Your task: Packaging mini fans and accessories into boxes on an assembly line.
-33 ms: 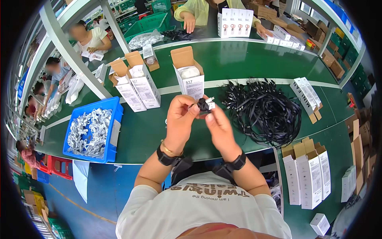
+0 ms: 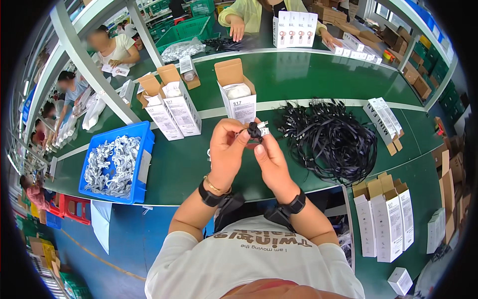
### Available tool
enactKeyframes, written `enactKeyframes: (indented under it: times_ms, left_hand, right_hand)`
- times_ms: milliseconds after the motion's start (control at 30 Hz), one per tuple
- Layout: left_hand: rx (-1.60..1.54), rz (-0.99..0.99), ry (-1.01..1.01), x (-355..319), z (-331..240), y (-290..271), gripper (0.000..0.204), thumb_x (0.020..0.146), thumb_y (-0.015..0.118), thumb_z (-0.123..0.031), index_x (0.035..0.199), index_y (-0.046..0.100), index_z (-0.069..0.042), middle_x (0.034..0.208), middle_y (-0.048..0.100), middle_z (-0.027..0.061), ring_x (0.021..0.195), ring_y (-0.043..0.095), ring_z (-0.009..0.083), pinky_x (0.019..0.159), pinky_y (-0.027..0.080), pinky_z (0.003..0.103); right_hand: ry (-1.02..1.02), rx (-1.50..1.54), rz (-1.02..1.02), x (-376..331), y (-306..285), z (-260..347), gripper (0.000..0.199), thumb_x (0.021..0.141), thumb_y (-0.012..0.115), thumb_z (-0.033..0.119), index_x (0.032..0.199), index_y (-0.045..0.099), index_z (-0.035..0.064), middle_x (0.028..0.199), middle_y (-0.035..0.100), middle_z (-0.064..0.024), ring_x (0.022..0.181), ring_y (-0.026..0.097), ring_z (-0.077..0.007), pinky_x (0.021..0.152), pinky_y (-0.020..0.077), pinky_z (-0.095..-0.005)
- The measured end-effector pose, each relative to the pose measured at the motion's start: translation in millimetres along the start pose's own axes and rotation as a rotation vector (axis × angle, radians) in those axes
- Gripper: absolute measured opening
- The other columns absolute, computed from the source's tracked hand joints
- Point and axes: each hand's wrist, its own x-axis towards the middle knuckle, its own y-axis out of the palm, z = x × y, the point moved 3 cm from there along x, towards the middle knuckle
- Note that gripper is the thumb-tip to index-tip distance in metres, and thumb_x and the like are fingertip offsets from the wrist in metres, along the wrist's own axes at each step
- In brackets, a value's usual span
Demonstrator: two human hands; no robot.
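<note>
Slightly left and lower than in the earlier frame, the right hand point(image 2: 273, 162) has moved, its thumb now apart from the small knotted bundle of black cord point(image 2: 254, 130); the left hand point(image 2: 226, 147) has shifted a touch to the right. That bundle is at the centre of the frame, above the green desk point(image 2: 184, 174), with a pale, silvery plug point(image 2: 265, 131) jutting from its right side. The left thumb and fingers pinch the bundle. The right fingers curl behind it, and whether they press on it cannot be told.

Just beyond the hands stands an open white cardboard carton with a brown flap point(image 2: 242, 110). Right of centre lies a tangled heap of flat black straps point(image 2: 331, 142). Left of centre, a blue plastic tray point(image 2: 141, 189) holds coiled white cables point(image 2: 122, 154). Two open white cartons point(image 2: 181, 117) stand between the tray and the central carton. At lower right are three tall white cartons with brown flaps point(image 2: 388, 226). At top centre, a co-worker's hand point(image 2: 236, 27) rests near a row of white boxes point(image 2: 295, 30).
</note>
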Motion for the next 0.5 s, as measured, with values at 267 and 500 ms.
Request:
enactKeyframes:
  times_ms: [267, 500]
  left_hand:
    - [1.276, 0.176, 0.722, 16.4, -13.0, -6.8, 0.049, 0.076, 0.069, 0.001, 0.121, 0.050, -0.002, 0.118, 0.051, 0.0167, 0.106, 0.051, 0.0284, 0.093, 0.041, 0.038]
    - [0.938, 0.063, 0.307, 69.0, 27.3, -49.3, 0.081, 0.077, 0.069, -0.002, 0.143, 0.022, -0.002, 0.140, 0.031, 0.0196, 0.125, 0.041, 0.0317, 0.104, 0.034, 0.042]
  right_hand:
    - [-0.309, -0.632, 0.207, 87.6, 8.6, 37.8, 0.029, 0.091, 0.054, 0.012, 0.119, 0.058, 0.0053, 0.111, 0.061, -0.0123, 0.102, 0.058, -0.0226, 0.094, 0.0398, -0.0328]
    - [-0.467, -1.533, 0.730, 134.0, 17.8, 23.4, 0.016, 0.087, 0.057, 0.012, 0.101, 0.061, 0.0079, 0.093, 0.065, -0.0075, 0.093, 0.059, -0.0281, 0.089, 0.0388, -0.0456]
